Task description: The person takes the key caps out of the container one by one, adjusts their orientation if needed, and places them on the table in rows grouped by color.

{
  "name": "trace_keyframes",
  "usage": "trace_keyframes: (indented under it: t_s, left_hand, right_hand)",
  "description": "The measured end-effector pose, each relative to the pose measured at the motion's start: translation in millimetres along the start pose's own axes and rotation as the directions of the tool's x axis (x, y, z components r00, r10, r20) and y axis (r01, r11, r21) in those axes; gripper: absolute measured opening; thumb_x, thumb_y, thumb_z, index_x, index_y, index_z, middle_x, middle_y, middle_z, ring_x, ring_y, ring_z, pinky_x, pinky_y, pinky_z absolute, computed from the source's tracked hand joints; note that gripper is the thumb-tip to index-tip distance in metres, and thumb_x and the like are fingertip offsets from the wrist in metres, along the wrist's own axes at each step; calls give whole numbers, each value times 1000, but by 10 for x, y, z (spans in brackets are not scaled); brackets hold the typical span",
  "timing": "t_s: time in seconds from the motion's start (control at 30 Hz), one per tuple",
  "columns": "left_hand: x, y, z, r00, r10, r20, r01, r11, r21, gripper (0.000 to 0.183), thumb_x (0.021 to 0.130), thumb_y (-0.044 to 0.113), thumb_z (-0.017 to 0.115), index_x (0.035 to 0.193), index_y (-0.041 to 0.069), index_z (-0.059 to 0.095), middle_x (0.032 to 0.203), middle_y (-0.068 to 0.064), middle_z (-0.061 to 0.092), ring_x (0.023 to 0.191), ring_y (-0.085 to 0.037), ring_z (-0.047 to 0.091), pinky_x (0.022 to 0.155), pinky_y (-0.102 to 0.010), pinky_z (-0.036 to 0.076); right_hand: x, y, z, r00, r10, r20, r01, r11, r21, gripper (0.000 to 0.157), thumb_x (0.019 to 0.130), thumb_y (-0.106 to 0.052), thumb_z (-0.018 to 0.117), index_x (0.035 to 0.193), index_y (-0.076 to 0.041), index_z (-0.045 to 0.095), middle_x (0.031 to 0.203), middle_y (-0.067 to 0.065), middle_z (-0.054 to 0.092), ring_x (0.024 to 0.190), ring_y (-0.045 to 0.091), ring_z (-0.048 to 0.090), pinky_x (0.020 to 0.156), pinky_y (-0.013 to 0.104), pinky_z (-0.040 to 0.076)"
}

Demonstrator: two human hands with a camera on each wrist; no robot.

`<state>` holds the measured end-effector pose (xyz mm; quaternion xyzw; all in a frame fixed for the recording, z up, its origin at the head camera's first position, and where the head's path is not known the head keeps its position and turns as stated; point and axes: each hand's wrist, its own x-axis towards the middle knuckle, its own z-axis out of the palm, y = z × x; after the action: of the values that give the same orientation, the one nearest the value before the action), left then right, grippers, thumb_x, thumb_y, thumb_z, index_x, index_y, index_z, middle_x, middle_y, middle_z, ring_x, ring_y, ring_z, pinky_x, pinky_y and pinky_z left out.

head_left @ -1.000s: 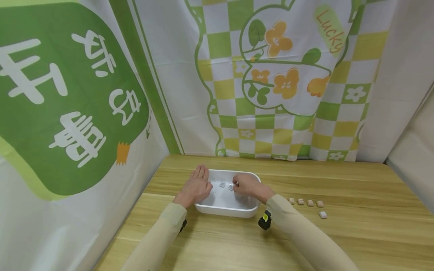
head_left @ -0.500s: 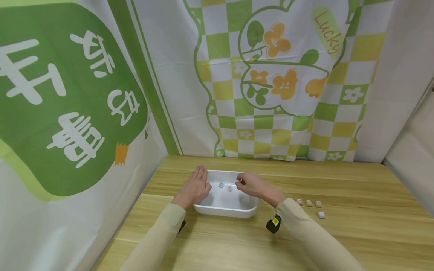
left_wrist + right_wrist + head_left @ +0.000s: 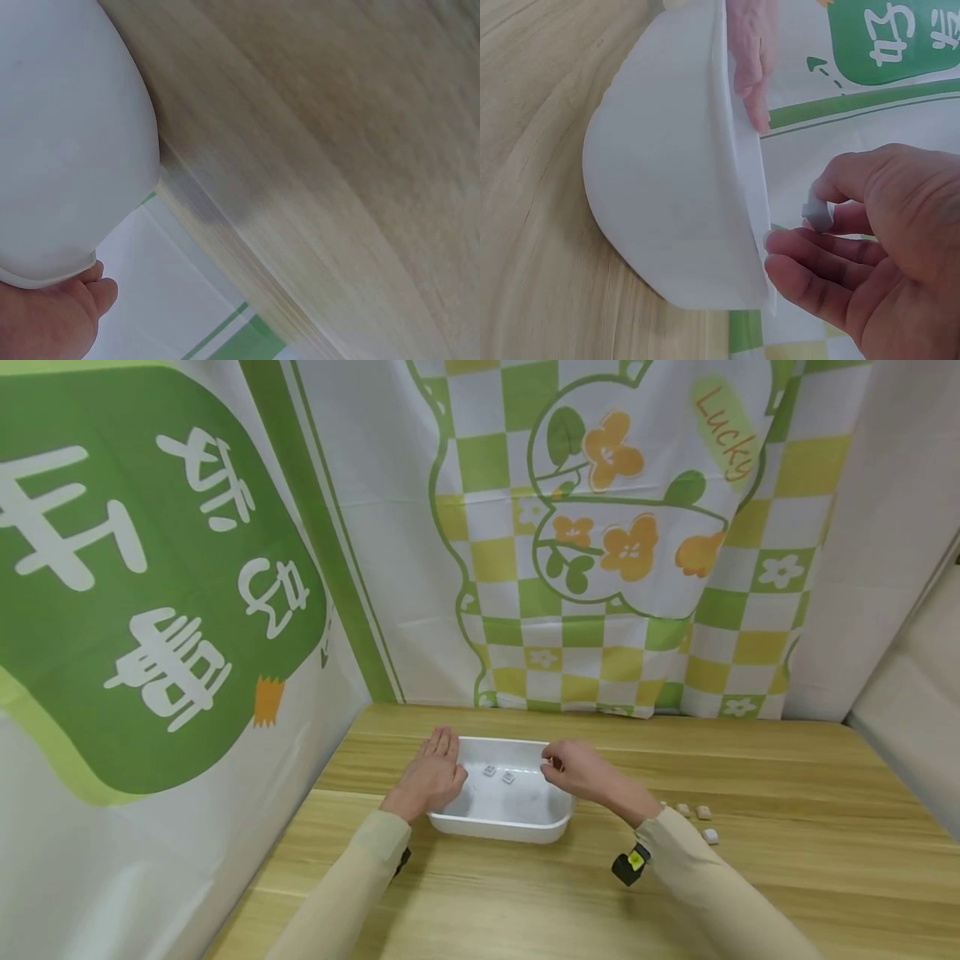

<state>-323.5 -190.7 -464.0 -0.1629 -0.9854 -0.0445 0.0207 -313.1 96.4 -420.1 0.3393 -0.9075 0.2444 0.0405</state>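
In the head view, a white oblong tray (image 3: 498,828) stands on the wooden table with two small pale keycaps (image 3: 508,777) on its floor. My left hand (image 3: 431,777) lies over the tray's left rim, fingers straight and thumb on the inner side. The left wrist view shows the tray's outer wall (image 3: 67,135) and part of that hand (image 3: 45,322) at the rim. My right hand (image 3: 592,772) is over the tray's right end. Seen from the right wrist, thumb and index finger pinch a small grey keycap (image 3: 820,212), while the other fingertips are right at the rim.
Several beige and white keycaps (image 3: 703,812) lie on the table (image 3: 787,793) right of the tray, partly hidden by my right forearm. A printed curtain (image 3: 577,652) hangs behind the table and another cloth (image 3: 300,693) along its left side.
My right hand has moved rightward, away from the two keycaps in the tray and toward the right rim, with its forearm covering more of the keycap row. The left hand stays in place.
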Motion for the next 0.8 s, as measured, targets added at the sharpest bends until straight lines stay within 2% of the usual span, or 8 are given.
trace_keyframes:
  t_s: [0.3,0.57,0.8]
  left_hand:
    - [2,3,6,1000,-4,-5,4,1000,0,63,101,27,31,152,-8,21,162,-25,15,152,-37,11,125,-48,15]
    - [-5,-6,20,1000,0,3,0,1000,-2,63,101,27,30,152,-8,20,163,-24,12,153,-37,10,125,-48,14]
    - [3,-2,9,1000,-1,8,1,1000,-13,64,100,28,30,152,-8,19,163,-25,12,153,-37,9,125,-48,13]
  right_hand:
    - [-220,47,-120,999,-4,45,3,1000,11,15,91,-11,60,99,-2,69,72,-3,59,62,6,47,57,20,42]
    - [-417,178,-167,1000,-7,17,7,999,36,11,91,-10,63,98,-2,66,73,-2,61,64,4,50,56,19,44]
    - [-588,253,-193,1000,-27,-11,28,999,21,6,92,-12,63,90,-8,68,71,-6,60,63,0,49,56,18,43]
